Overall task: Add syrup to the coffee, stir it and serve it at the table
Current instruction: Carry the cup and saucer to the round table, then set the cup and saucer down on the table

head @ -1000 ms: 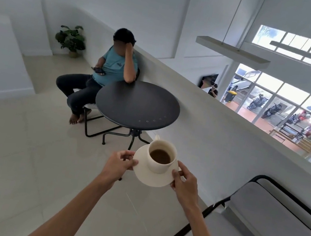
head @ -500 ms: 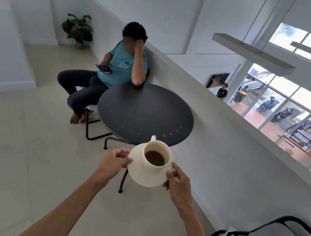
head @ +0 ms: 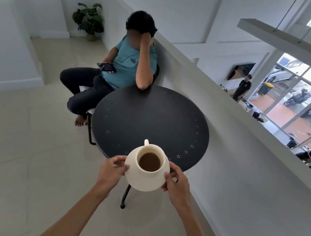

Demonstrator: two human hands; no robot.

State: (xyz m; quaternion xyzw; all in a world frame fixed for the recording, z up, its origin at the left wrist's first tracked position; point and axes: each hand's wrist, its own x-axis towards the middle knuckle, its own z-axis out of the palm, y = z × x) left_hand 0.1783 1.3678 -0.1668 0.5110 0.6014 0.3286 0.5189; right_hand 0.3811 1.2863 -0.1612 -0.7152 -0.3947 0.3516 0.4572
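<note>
A cream cup (head: pixel 150 161) full of brown coffee stands on a cream saucer (head: pixel 139 183). My left hand (head: pixel 111 169) grips the saucer's left rim and my right hand (head: pixel 178 184) grips its right rim. I hold cup and saucer in the air over the near edge of a round black table (head: pixel 150 121). The cup's handle points away from me, toward the table. No syrup or spoon is in view.
A person in a teal shirt (head: pixel 127 65) sits at the table's far side, elbow on the tabletop, phone (head: pixel 106 67) in hand. A low white wall (head: pixel 230 135) runs along the right. A potted plant (head: pixel 88 19) stands in the far corner. Tiled floor lies to the left.
I have walked closer to the table. The cup and saucer, held in both hands throughout, now hang over the table's near edge instead of short of it.
</note>
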